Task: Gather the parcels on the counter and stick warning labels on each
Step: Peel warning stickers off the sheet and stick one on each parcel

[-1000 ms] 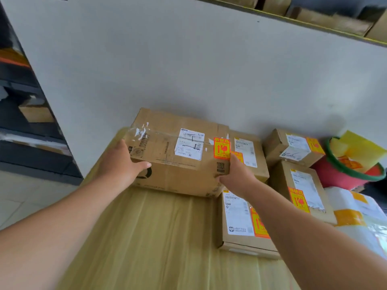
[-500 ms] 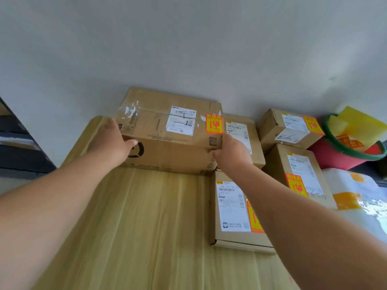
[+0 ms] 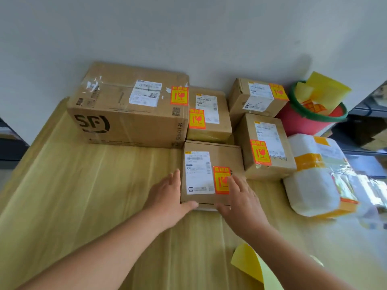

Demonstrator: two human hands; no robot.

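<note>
That flat cardboard parcel [image 3: 222, 156] looks light and stiff, so its side edges are the place to hold. The left hand [image 3: 167, 195] and right hand [image 3: 240, 199] rest against it, fingers straight, grip released.

A flat box [image 3: 226, 158] lies mid-worktop [image 3: 83, 195]. The left hand [image 3: 167, 195] lies with straight fingers along the box's left side, thumb at its near edge. The right hand [image 3: 243, 204] rests flat on its top, fingers touching an orange warning label [image 3: 219, 178]. Along the far edge, against the wall [image 3: 188, 28], a large box [image 3: 129, 109] fills the left corner, with three smaller boxes [image 3: 209, 118] beside it, all labelled. Farther right are a red basket [image 3: 303, 122] and a white parcel [image 3: 314, 178]. A yellow sheet [image 3: 249, 262] lies near the near edge.
</note>
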